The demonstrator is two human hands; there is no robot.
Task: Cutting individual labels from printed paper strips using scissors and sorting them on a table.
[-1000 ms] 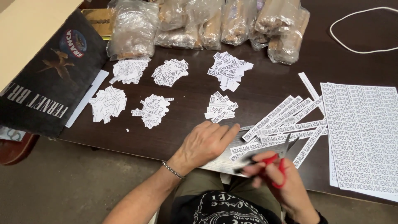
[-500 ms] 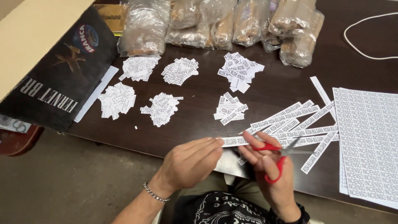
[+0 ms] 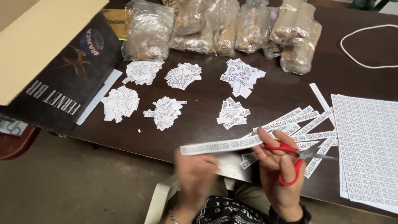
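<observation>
My right hand [image 3: 278,184] holds red-handled scissors [image 3: 297,168], blades pointing right, and also pinches the right end of a long white printed paper strip [image 3: 215,146]. The strip hangs level above the near edge of the dark table [image 3: 203,105]. My left hand [image 3: 195,174] is blurred just under the strip's left end; whether it grips the strip is unclear. More cut strips [image 3: 306,120] lie fanned on the table just beyond my right hand.
Several piles of small cut labels [image 3: 166,111] are spread over the table's middle. A printed sheet [image 3: 369,145] lies at the right. Clear plastic bags [image 3: 232,29] line the far edge, a black cardboard box [image 3: 62,87] stands at left, and a white cord loop [image 3: 365,45] lies far right.
One strip has come up off the table and is now held in the air. My left hand has left the tabletop and dropped toward my body; the scissors stay in my right hand.
</observation>
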